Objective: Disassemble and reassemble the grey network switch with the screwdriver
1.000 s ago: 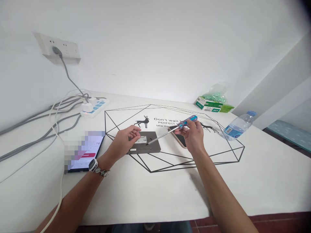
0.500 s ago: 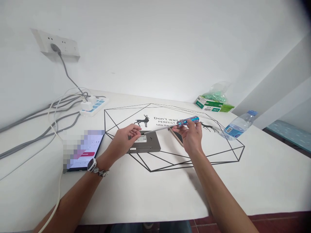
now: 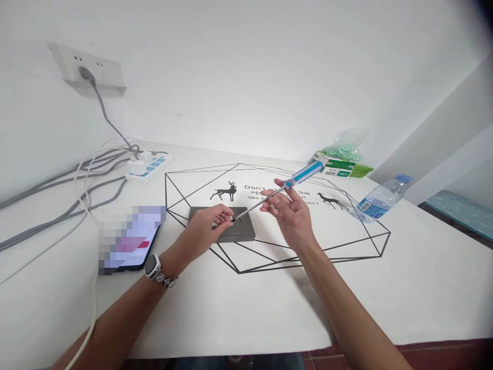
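Just a screwdriver shaft (image 3: 262,203) between both hands (image 3: 204,226) (image 3: 290,218)

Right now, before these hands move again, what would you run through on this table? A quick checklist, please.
1. Blue-handled screwdriver tip seated in a screw on the dark grey box: cannot tell, the left hand's fingers crowd it.
2. Right hand closed around the handle: not ok, its fingers are spread open.
3. Left hand over the box: ok, it sits above the box, next to the tip.
4. Water bottle capped and away from the hands: ok, its blue cap is on.
5. White cable clear of the left forearm: cannot tell, it runs very close.
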Available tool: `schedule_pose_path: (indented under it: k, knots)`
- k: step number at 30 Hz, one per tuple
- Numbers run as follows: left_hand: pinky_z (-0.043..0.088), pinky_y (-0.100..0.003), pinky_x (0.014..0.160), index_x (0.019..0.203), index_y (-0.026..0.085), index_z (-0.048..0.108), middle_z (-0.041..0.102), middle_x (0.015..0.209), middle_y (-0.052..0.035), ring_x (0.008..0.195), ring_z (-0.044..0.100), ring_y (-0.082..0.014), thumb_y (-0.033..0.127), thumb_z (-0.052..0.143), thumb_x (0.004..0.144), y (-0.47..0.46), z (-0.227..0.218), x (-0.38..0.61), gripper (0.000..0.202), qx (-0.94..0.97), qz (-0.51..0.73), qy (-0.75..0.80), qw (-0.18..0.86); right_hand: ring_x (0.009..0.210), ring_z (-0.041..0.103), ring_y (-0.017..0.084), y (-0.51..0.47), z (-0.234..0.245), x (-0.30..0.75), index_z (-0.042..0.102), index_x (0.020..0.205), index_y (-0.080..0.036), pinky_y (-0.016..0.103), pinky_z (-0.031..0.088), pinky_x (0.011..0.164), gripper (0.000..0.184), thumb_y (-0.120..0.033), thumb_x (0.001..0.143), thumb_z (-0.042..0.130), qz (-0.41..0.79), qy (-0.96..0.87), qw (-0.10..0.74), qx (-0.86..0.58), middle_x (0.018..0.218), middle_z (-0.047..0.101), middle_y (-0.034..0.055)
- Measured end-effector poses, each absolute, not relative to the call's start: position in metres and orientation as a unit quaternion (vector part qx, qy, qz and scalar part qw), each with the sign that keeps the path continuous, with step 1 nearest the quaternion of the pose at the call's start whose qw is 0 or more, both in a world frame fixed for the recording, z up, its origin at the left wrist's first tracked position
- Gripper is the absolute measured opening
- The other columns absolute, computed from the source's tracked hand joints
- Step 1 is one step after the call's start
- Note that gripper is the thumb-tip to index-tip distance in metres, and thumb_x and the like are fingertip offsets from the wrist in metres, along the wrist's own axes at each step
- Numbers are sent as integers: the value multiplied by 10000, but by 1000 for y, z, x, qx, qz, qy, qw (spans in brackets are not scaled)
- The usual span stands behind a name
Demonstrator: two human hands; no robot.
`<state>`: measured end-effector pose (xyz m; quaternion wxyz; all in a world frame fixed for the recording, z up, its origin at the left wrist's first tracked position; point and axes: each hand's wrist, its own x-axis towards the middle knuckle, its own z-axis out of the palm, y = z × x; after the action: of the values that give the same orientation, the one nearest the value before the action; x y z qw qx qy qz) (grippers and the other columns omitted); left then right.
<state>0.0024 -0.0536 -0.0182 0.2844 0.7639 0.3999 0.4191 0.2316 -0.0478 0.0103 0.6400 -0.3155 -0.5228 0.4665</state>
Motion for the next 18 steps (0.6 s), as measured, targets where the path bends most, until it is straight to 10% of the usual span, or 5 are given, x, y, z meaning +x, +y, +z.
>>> schedule_pose_path:
  k: [18]
  knots:
    - [486, -247, 636, 880, 198, 724, 733, 796, -2, 711, 645, -152, 294, 613, 896, -53, -27, 22, 147, 776, 376, 394, 317, 604, 617, 122, -65, 2, 201, 654, 1123, -231, 306, 541, 643, 217, -348, 946, 609, 300, -667, 583, -355, 805, 680, -5]
